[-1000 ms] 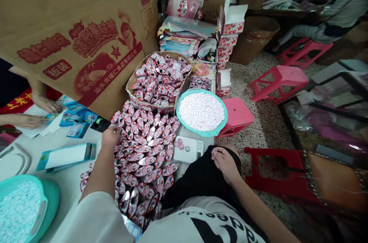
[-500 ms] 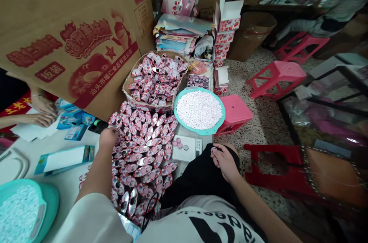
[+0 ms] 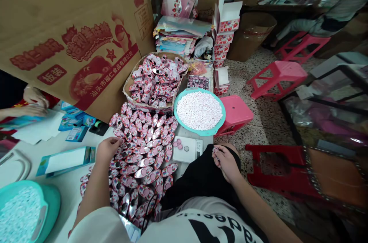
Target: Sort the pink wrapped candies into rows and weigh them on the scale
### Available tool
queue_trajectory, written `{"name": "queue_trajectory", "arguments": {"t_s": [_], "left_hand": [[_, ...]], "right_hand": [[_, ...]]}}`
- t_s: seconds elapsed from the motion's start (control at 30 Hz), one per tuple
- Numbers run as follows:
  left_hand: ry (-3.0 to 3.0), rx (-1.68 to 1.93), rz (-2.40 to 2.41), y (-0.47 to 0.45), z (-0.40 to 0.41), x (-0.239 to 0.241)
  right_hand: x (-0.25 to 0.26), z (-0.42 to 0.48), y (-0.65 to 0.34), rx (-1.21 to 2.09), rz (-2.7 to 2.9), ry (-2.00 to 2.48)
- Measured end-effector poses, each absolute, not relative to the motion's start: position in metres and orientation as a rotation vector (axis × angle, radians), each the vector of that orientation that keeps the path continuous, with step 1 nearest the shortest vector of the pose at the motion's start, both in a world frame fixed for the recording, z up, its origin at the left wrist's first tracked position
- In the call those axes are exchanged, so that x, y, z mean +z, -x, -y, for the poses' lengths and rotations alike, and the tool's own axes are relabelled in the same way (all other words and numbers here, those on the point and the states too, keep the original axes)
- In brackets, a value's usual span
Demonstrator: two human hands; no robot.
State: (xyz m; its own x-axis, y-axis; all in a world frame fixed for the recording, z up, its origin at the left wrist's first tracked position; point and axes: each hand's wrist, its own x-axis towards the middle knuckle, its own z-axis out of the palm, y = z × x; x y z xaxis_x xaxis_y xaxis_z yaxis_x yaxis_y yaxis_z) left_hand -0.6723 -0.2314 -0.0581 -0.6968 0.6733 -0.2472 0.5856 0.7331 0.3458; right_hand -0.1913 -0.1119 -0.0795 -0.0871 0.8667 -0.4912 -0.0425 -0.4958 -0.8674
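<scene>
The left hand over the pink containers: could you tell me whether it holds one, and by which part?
The left hand rests on the pink containers; a grip cannot be told.

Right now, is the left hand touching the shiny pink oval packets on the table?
Touching. The head view shows the left hand with fingers resting on the shiny pink oval packets at the spread's left edge.

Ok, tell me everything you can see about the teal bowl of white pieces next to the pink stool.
The teal bowl is round and shallow, plastic by the look of it, sitting level and filled almost to the rim with small white pellets. It sits beside the pink stool, just behind a small white scale and right of a cardboard tray of pink packets.
</scene>
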Motion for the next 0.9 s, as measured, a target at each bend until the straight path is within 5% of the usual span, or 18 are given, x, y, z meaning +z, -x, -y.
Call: {"name": "queue_trajectory", "arguments": {"t_s": [0.37, 0.9], "left_hand": [[-1.173, 0.102, -2.313, 0.679, 0.24, -0.067], [-0.573, 0.597, -2.639, 0.714, 0.212, -0.093]], "right_hand": [[-0.079, 0.111, 0.188, 1.744, 0.868, 1.418], [-0.084, 0.11, 0.186, 1.726, 0.875, 1.429]]}}
